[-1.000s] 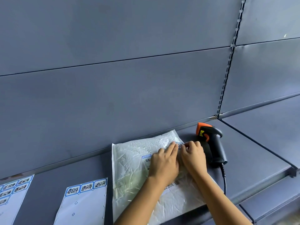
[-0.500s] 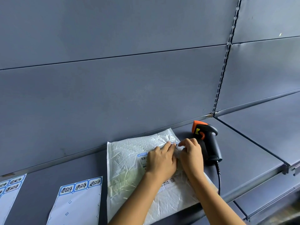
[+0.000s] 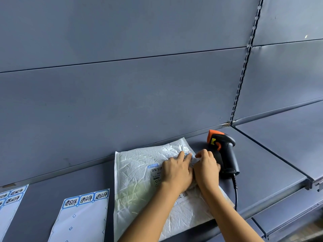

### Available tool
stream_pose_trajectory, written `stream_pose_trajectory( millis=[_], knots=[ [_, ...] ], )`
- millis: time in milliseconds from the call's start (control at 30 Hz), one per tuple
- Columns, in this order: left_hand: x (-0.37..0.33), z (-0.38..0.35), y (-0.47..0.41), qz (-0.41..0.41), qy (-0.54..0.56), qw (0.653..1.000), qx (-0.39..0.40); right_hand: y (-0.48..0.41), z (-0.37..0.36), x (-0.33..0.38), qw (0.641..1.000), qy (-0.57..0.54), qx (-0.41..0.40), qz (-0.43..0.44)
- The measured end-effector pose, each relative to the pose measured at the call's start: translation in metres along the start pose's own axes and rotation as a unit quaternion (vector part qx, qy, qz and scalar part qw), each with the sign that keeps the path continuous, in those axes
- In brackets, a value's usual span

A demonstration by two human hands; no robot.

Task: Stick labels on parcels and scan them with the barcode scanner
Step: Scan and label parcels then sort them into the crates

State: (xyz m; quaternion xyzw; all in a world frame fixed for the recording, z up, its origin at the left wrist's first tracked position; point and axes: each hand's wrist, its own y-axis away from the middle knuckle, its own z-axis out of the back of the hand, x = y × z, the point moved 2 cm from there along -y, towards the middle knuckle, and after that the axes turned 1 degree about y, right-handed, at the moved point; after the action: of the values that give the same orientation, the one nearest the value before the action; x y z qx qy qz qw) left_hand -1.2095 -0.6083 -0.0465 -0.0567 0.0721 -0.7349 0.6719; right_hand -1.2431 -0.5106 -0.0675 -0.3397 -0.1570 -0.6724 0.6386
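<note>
Parcel [image 3: 136, 172], white and crumpled, is being held flat on the grey shelf [image 3: 262, 172] by both hands. A small blue-edged label [image 3: 187, 155] near its far right corner is being pressed down by the left hand [image 3: 176, 172], fingers straight. The right hand [image 3: 206, 168] is being curled at the label's end; whether anything is being pinched cannot be told. The barcode scanner [image 3: 225, 149] is lying just right of the parcel.

Single head-worn wide-angle cam, looks forward and down from above the shelf [image 3: 262, 172], slightly tilted. Near view: forearms [image 3: 148, 215] enter at bottom edge, left hand [image 3: 176, 172] and right hand [image 3: 206, 169] on the parcel [image 3: 136, 172] at lower centre. Back panel [image 3: 122, 93] fills the upper frame.
</note>
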Motion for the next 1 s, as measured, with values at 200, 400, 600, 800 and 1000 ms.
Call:
stream_pose_trajectory(
  millis=[200, 400, 600, 800, 1000],
  knots=[
    [0.002, -0.003, 0.000, -0.001, 0.028, 0.997, -0.066, 0.000, 0.000, 0.001, 1.000, -0.005, -0.005, 0.007],
    [0.005, -0.010, 0.006, 0.012, 0.048, 0.990, -0.134, 0.000, 0.001, 0.003, 1.000, 0.009, 0.007, 0.008],
    [0.005, -0.012, 0.008, -0.006, 0.035, 0.991, -0.131, 0.001, 0.002, 0.004, 1.000, -0.003, 0.011, 0.004],
    [0.005, -0.014, 0.010, -0.012, 0.035, 0.988, -0.149, 0.000, 0.004, 0.006, 1.000, -0.012, 0.020, -0.001],
    [0.005, -0.013, 0.009, 0.003, 0.059, 0.985, -0.160, -0.003, -0.001, 0.001, 1.000, -0.029, 0.011, -0.004]
  ],
)
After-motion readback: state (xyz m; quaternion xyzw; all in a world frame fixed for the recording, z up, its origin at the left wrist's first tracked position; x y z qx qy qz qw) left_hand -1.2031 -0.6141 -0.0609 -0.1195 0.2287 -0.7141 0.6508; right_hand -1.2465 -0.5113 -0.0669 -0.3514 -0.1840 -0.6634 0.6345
